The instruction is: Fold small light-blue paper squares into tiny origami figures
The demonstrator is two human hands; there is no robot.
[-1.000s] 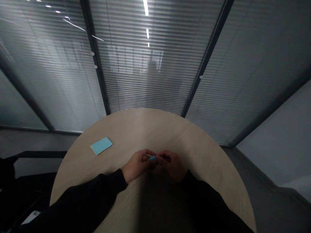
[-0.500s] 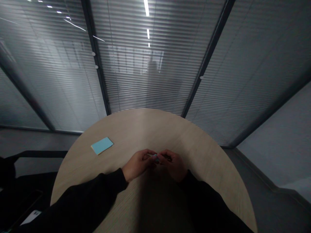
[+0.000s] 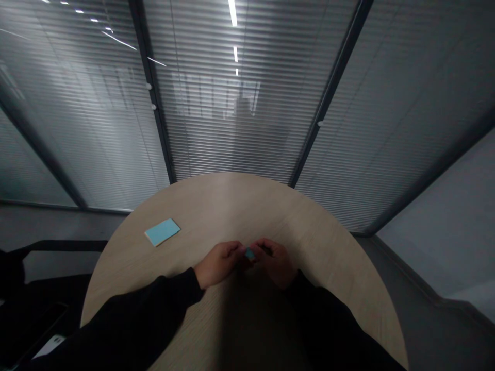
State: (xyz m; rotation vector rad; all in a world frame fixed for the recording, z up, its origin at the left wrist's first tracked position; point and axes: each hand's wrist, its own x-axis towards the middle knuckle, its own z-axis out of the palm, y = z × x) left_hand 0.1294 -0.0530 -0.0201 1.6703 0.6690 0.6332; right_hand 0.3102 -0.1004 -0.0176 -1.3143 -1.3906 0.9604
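My left hand [image 3: 218,264] and my right hand [image 3: 274,263] meet above the near part of a round pale wood table [image 3: 232,206]. Between their fingertips is a small piece of light blue paper [image 3: 250,254], held by both hands and partly hidden by the fingers. Its exact shape is hard to make out. Up to the left, out of reach of both hands' fingertips, a light blue pad of paper notes [image 3: 162,232] lies flat on the tabletop.
Black sleeves cover both my forearms. A glass partition with slatted blinds [image 3: 232,129] curves behind the table's far edge. A dark chair [image 3: 38,268] stands at the left, with a white object [image 3: 49,346] low in the corner. Grey floor surrounds the table.
The blue paper looks shorter and more compact between my fingers than one second ago, and it sits slightly further right. The pad on the table has not moved.
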